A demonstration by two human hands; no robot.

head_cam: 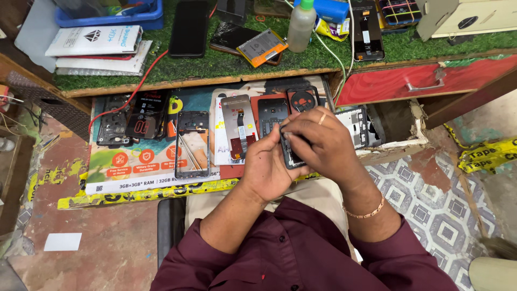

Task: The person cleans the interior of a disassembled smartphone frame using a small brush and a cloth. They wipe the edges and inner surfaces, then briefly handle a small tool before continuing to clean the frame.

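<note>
Left hand: the left hand (267, 167) is cupped under a dark phone frame (290, 152), fingers curled round its lower edge and holding it upright over the lap
Right hand: the right hand (318, 143) lies over the top of the same phone frame, fingers bent and pinched onto its upper end; a ring shows on one finger and a thin bracelet (369, 211) sits on the wrist
Phone frame: held between both hands, just in front of the open drawer (156, 180); mostly hidden by the fingers, so its inner parts cannot be made out
Drawer: pulled out below the bench edge, lined with printed cardboard; it holds an empty phone frame (192, 144) standing apart to the left, a silver back panel (238, 125) with a ribbon cable beside it, a dark circuit-side panel (272, 114), and a red-ringed camera cover (303, 99) just behind the hands
Left of drawer: a stack of dark phone backs (134, 118) near the drawer's left wall, with a red wire (141, 81) running down to them from the bench
Bench: covered in green turf mat (215, 64); on it lie a black phone (189, 28), an orange-edged battery (262, 47), a plastic bottle (300, 22) with a green cap, and flat boxes (97, 48) at the left
Right side: a red drawer front (425, 81) with a metal handle, closed
</note>
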